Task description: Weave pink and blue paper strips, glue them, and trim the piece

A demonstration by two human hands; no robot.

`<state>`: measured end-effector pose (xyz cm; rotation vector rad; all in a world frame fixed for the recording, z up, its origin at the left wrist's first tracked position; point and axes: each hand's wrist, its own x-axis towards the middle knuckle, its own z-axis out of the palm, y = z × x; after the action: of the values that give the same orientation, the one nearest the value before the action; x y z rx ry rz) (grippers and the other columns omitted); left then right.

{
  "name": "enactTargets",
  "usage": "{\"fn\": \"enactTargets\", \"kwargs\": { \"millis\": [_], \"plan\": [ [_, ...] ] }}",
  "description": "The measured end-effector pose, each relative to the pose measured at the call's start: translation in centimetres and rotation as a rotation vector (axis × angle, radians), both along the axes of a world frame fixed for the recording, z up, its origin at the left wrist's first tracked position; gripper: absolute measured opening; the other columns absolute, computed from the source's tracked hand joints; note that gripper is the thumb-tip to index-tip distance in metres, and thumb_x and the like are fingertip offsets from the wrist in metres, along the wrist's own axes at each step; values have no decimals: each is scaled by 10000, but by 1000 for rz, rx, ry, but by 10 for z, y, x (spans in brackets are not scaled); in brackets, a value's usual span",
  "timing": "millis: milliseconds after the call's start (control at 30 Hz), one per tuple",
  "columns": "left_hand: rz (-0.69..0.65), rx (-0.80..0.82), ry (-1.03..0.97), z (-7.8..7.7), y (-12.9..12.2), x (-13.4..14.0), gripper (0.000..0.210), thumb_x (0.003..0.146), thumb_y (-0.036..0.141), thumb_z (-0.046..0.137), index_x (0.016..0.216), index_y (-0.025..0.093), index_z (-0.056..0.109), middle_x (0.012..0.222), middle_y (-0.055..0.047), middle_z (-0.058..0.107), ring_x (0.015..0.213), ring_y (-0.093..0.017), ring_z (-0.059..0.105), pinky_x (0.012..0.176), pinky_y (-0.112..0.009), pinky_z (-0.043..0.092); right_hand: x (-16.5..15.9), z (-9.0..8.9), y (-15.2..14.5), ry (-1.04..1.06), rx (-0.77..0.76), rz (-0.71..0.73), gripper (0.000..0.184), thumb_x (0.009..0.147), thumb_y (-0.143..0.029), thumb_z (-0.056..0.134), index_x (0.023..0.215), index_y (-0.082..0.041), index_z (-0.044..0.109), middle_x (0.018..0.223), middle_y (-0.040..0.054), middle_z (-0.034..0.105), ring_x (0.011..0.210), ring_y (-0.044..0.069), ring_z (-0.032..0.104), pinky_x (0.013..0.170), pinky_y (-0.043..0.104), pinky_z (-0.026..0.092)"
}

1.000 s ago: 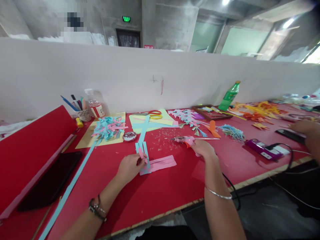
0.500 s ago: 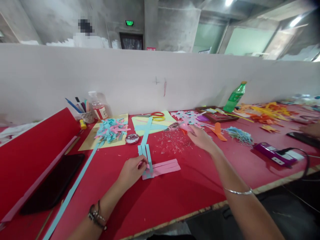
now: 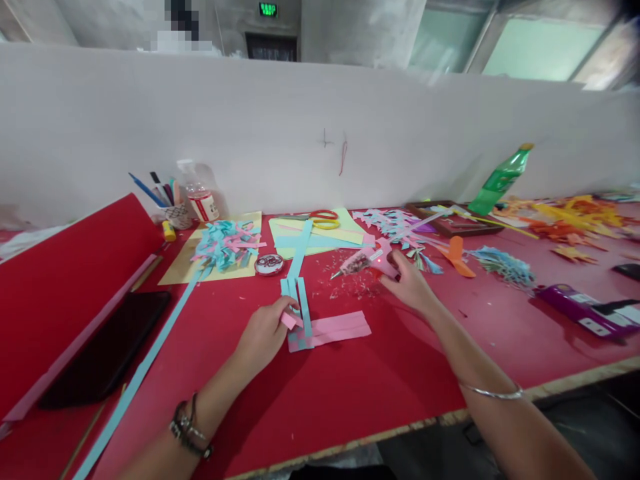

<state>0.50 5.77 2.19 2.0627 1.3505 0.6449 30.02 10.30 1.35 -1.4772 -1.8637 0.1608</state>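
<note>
Pinched in my left hand (image 3: pixel 267 333) is the end of a pink paper strip (image 3: pixel 291 320), folded back over the weave. Beneath it lies a small checkered mat of woven paper strips (image 3: pixel 300 340). Its blue strips (image 3: pixel 304 303) run away from me and its pink strips (image 3: pixel 343 327) run to the right. My right hand (image 3: pixel 407 283) is wrapped round a pink hot glue gun (image 3: pixel 373 259), whose nozzle points left above scattered paper shreds (image 3: pixel 345 283). The gun's grip is partly hidden by my fingers.
Scissors (image 3: pixel 325 220) lie on pale paper at the back. A round tin (image 3: pixel 269 265), a pile of blue and pink scraps (image 3: pixel 225 247) and a black tablet-like slab (image 3: pixel 110 347) are leftward. A green bottle (image 3: pixel 503 180) and purple power strip (image 3: pixel 585 310) are rightward.
My right hand has taken hold of the glue gun and brought it slightly nearer. My left hand has lifted the pink strip's end. The view has tilted down.
</note>
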Motion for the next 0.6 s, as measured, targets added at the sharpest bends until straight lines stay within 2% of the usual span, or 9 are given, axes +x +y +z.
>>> {"fn": "enactTargets", "kwargs": {
  "millis": [133, 267, 367, 500, 600],
  "plan": [
    [1, -36, -55, 1, -1, 0, 254, 740, 109, 302, 873, 209, 494, 767, -3, 682, 729, -160, 614, 635, -237, 411, -11, -2, -4, -42, -77, 112, 236, 659, -223, 479, 887, -167, 453, 809, 41, 562, 674, 156, 526, 608, 267, 422],
    [24, -42, -77, 1, 0, 1, 219, 793, 196, 297, 863, 210, 504, 767, 1, 677, 712, -156, 611, 631, -237, 417, -19, -3, -9, -29, -143, 148, 369, 658, -231, 491, 1019, -152, 480, 968, 86, 587, 852, 213, 562, 714, 312, 439],
    [34, -60, -81, 1, 1, 1, 242, 832, 281, 271, 861, 211, 501, 737, 5, 678, 694, -159, 608, 630, -241, 421, -24, -3, -14, -56, -215, 199, 473, 666, -316, 542, 1099, -138, 479, 1068, 116, 568, 956, 254, 545, 769, 341, 436],
    [51, -70, -93, 1, 3, 1, 269, 848, 327, 248, 837, 215, 492, 728, 7, 675, 718, -164, 609, 653, -247, 424, -30, -3, -17, -122, -285, 249, 541, 640, -445, 604, 1082, -147, 517, 1012, 107, 595, 898, 266, 563, 722, 342, 447],
    [52, -68, -101, 0, 3, 0, 263, 850, 320, 239, 834, 217, 481, 737, 5, 676, 757, -170, 610, 676, -253, 421, -31, -3, -16, -138, -289, 225, 581, 631, -496, 607, 1077, -136, 513, 975, 100, 602, 847, 253, 568, 693, 331, 441]
  ]
}}
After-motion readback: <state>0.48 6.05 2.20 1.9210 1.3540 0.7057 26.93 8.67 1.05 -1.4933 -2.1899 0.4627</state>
